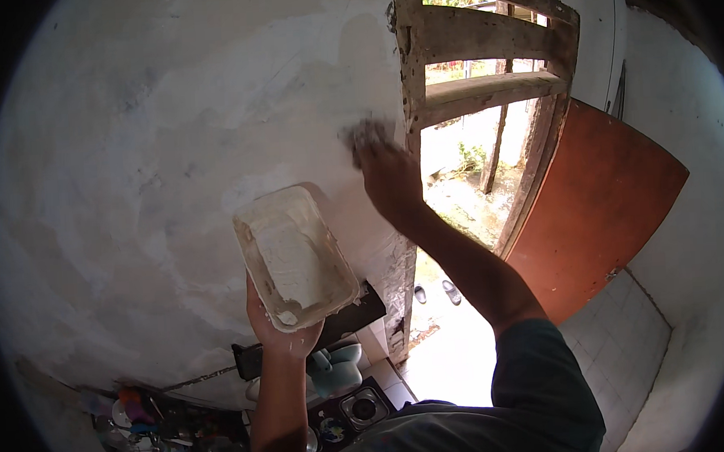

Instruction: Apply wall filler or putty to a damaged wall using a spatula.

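Note:
My left hand (290, 332) holds up a shallow rectangular tub (341, 264) from below, its fingers hidden under the base. Inside the tub lies a white paste (294, 258), smeared up the sides and onto the near rim. My right hand (384, 172) is raised against the patchy white wall (209, 111), close to the door frame. Its fingers are curled around a greyish, blurred thing (363, 134) pressed at the wall; its kind does not show. Around it the wall has damp-looking darker patches.
Right of the wall stands a worn wooden door frame (411, 68) with slats on top. A reddish-brown door (598, 205) hangs open. Below are a stove burner (363, 408), a pale green container (337, 375) and cluttered kitchen things (168, 428). Slippers (451, 292) lie outside.

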`<state>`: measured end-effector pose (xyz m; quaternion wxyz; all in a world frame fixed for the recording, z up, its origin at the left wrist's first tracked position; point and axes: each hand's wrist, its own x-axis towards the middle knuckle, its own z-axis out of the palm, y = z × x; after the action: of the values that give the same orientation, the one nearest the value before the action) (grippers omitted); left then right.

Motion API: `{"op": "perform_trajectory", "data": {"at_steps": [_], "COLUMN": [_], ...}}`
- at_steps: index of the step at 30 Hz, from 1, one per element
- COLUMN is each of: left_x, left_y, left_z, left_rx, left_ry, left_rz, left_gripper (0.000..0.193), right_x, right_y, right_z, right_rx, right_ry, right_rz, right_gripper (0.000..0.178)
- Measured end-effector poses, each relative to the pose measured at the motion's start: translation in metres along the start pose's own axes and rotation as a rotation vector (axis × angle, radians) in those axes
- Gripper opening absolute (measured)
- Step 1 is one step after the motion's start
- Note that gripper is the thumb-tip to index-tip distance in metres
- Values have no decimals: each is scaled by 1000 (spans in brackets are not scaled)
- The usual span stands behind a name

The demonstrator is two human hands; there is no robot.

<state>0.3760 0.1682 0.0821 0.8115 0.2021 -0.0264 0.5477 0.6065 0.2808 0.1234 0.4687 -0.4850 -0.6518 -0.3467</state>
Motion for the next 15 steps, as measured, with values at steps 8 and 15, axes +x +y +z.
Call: {"op": "perform_trajectory", "data": {"at_steps": [8, 15], "left_x": [-7, -18], "left_y": [0, 4], "left_z": [-6, 2], "left_rx": [13, 126], "left_ry": [-118, -9], "left_rz": [0, 154], "left_gripper": [52, 54], "right_x": [-72, 50], "right_y": [-2, -36], "right_z": [-35, -54], "right_rx": [204, 70], "right_ry": [-375, 79], "right_rz": [32, -76], "right_gripper": [11, 12]}}
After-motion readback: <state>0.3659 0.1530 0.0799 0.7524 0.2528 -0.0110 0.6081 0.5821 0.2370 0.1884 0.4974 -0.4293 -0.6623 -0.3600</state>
